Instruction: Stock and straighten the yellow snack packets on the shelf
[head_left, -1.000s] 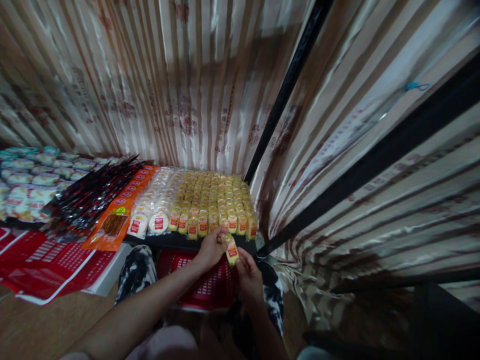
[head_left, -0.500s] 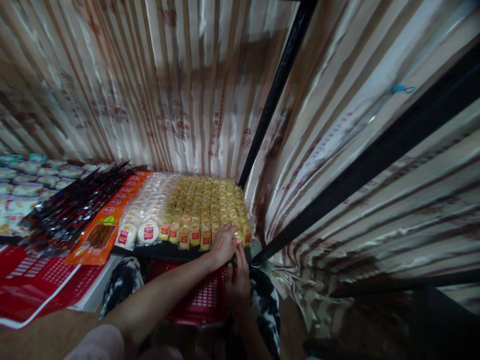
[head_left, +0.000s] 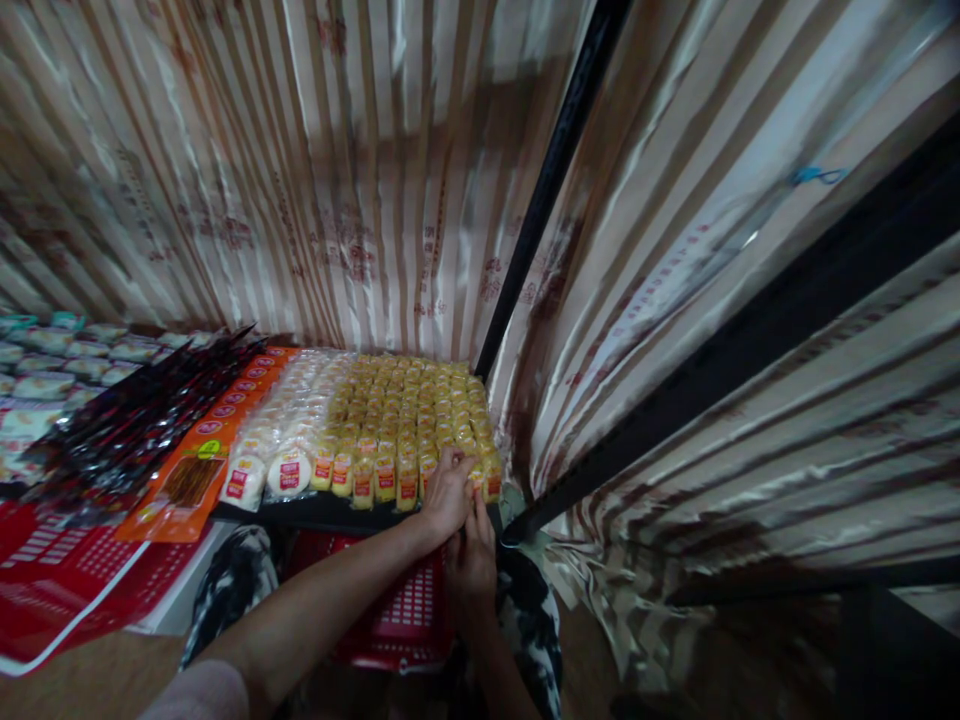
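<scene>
Rows of small yellow wrapped snacks (head_left: pixel 406 420) with red labels stand packed together at the shelf's right end. At the front right of these rows, my left hand (head_left: pixel 450 495) curls its fingers over a yellow snack packet (head_left: pixel 475 478). Just below and to the right, my right hand (head_left: pixel 472 555) has its fingers pressed together at the lower end of that same packet. The two hands touch or nearly touch, and they hide most of the packet. Beside the yellow rows lie clear-wrapped round white snacks (head_left: pixel 289 472), also with red labels.
Left of them lie an orange snack pouch (head_left: pixel 169 497), dark shiny packets (head_left: pixel 150 410) and white packets (head_left: pixel 45 385). Red baskets (head_left: pixel 409 610) sit below the black shelf edge (head_left: pixel 322 510). A black post (head_left: pixel 555 200) and striped curtain (head_left: pixel 360 180) stand behind.
The view has shifted slightly, so the shelf goods sit a little lower and further left. Both hands stay at the same front-right packet with little visible movement.
</scene>
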